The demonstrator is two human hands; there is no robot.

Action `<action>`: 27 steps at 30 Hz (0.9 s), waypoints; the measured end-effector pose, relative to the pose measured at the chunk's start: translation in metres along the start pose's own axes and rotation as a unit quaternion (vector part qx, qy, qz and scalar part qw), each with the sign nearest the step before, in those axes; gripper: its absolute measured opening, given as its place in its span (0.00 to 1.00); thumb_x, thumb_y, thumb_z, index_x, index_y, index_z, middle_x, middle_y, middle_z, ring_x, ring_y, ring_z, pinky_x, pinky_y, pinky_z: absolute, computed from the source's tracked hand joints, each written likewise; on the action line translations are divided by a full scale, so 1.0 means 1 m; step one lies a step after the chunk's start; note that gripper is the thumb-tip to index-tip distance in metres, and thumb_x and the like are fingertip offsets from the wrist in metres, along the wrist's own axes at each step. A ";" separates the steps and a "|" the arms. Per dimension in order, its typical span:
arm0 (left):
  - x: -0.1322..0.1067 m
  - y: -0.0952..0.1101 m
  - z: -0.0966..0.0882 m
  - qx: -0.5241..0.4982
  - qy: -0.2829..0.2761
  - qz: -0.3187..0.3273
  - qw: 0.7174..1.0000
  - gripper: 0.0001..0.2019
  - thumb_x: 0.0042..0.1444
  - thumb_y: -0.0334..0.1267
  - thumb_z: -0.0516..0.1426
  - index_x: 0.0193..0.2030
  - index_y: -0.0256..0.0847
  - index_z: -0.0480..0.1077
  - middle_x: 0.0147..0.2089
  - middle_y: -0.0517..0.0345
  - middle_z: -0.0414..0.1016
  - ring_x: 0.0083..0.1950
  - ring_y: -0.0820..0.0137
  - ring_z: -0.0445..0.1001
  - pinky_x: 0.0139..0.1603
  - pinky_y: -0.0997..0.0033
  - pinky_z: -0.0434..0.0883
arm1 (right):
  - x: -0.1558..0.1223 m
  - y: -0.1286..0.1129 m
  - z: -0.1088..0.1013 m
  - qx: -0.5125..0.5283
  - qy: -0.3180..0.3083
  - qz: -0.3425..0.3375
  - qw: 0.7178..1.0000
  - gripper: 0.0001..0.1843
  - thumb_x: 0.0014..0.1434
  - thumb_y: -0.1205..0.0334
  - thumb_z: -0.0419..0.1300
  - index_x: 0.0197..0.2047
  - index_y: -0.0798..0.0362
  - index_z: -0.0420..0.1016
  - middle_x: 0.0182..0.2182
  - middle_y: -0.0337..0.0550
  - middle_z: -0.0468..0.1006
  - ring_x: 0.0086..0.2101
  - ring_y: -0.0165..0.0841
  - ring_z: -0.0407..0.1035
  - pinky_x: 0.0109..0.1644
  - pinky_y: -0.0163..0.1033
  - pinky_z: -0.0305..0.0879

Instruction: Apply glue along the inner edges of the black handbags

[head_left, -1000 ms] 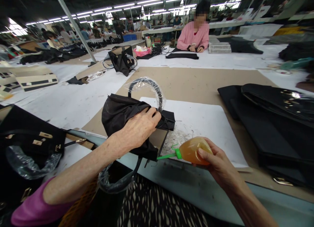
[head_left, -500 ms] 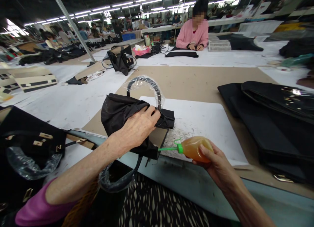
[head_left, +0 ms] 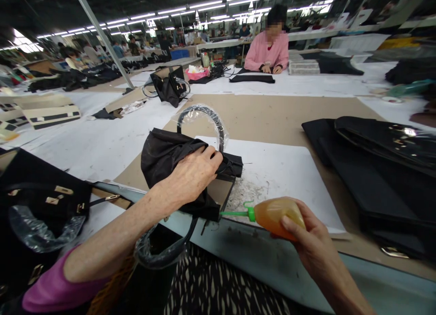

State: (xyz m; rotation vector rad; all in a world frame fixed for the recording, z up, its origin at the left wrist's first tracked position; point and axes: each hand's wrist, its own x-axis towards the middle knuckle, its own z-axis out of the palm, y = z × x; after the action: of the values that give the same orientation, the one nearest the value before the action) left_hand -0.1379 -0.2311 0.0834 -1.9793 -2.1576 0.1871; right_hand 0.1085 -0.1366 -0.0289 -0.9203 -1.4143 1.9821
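Note:
My left hand [head_left: 197,172] is closed on a black handbag [head_left: 166,153] that lies at the table's near edge, its dark lining bunched under my wrist. One plastic-wrapped handle [head_left: 220,128] arches up behind the hand; another wrapped handle [head_left: 156,256] hangs below the edge. In my right hand [head_left: 306,231] is a squeeze bottle [head_left: 272,215] of amber liquid, lying on its side with fingers wrapped round it. Its thin green nozzle [head_left: 235,213] points left, the tip at the bag's lower corner. Whether the tip touches the bag I cannot tell.
A white sheet [head_left: 289,169] with dark smudges lies on brown board. Black bags [head_left: 384,169] are stacked at the right, and another handbag [head_left: 44,192] stands at the left. Farther back are a bag [head_left: 168,85], a pink basket [head_left: 196,73] and a person in pink [head_left: 267,51].
My right hand and the bottle have shifted slightly right and down, with the nozzle tip still near the bag's corner. My left hand and the handbag stay nearly still.

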 end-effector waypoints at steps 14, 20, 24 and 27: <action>0.008 -0.013 -0.012 -0.006 0.022 0.002 1.000 0.08 0.54 0.33 0.58 0.40 0.38 0.65 0.41 0.53 0.69 0.40 0.63 0.72 0.33 0.68 0.68 | 0.014 -0.007 0.001 -0.194 0.053 -0.144 0.969 0.25 0.52 0.49 0.66 0.50 0.47 0.67 0.41 0.42 0.74 0.38 0.39 0.70 0.40 0.38 0.70; 0.011 -0.018 -0.011 -0.012 0.037 0.001 0.999 0.08 0.53 0.33 0.59 0.39 0.37 0.65 0.41 0.54 0.69 0.39 0.64 0.72 0.32 0.68 0.67 | 0.002 -0.011 0.008 -0.291 0.054 -0.261 0.919 0.19 0.53 0.54 0.66 0.49 0.43 0.71 0.43 0.40 0.75 0.40 0.39 0.70 0.41 0.37 0.67; 0.015 -0.022 -0.012 -0.015 0.029 -0.011 0.999 0.07 0.54 0.34 0.59 0.39 0.38 0.66 0.40 0.55 0.70 0.39 0.65 0.72 0.33 0.70 0.67 | 0.000 -0.021 0.013 -0.239 0.108 -0.241 0.934 0.21 0.49 0.52 0.68 0.46 0.44 0.72 0.43 0.43 0.74 0.40 0.43 0.69 0.44 0.44 0.67; 0.017 -0.024 -0.014 -0.019 0.022 -0.019 0.999 0.06 0.54 0.34 0.58 0.38 0.38 0.66 0.40 0.54 0.70 0.39 0.65 0.72 0.34 0.70 0.68 | 0.010 -0.044 0.008 -0.176 0.174 -0.238 0.939 0.26 0.45 0.52 0.71 0.48 0.45 0.70 0.45 0.45 0.72 0.41 0.46 0.68 0.49 0.51 0.65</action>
State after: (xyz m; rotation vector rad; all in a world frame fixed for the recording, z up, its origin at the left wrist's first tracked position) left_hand -0.1589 -0.2170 0.1037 -1.9429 -2.1849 0.0959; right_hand 0.0973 -0.1205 0.0130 -0.9110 -1.6181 1.1702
